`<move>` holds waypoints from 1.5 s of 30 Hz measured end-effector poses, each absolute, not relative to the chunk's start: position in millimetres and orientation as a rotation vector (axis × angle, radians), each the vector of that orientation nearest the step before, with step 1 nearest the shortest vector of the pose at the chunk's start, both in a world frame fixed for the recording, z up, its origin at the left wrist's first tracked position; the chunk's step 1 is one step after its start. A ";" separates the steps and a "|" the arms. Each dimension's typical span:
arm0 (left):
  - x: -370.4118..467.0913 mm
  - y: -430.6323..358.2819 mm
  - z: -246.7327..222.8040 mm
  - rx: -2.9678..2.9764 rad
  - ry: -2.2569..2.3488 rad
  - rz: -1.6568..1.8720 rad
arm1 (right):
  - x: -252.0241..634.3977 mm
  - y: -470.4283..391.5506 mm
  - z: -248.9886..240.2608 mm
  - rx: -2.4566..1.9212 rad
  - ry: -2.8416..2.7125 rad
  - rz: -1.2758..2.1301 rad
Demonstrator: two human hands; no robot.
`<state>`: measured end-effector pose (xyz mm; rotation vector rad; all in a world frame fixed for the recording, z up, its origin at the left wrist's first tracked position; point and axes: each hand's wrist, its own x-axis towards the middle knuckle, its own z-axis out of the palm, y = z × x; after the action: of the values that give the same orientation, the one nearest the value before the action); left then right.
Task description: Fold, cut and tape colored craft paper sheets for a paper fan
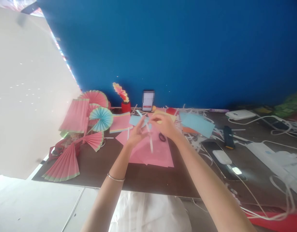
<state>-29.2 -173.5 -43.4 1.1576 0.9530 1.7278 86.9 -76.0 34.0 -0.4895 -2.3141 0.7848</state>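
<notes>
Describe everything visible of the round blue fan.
The blue fan looks like pleated paper, its folds spreading from the centre to a paler rim. It faces the camera at the desk's left side, overlapping pink fans. Neither the left hand nor the right hand touches it. What supports it is unclear.

Craft desk (95,167) with folded paper fans (101,119)

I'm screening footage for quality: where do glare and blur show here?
Head view: milky haze on the white wall at left; bright glint on the flat, dark rectangular phone; upright black-edged phone partly pixelated; left hand and right hand slightly soft.
</notes>
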 end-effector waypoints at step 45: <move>-29.3 -174.7 -43.3 1.188 1.081 1.710 | 94.4 -81.1 2.9 -0.129 -2.704 0.025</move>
<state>-29.3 -174.7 -43.3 1.1877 1.0812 1.7103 94.4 -81.1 2.9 -0.1288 -2.7041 0.0254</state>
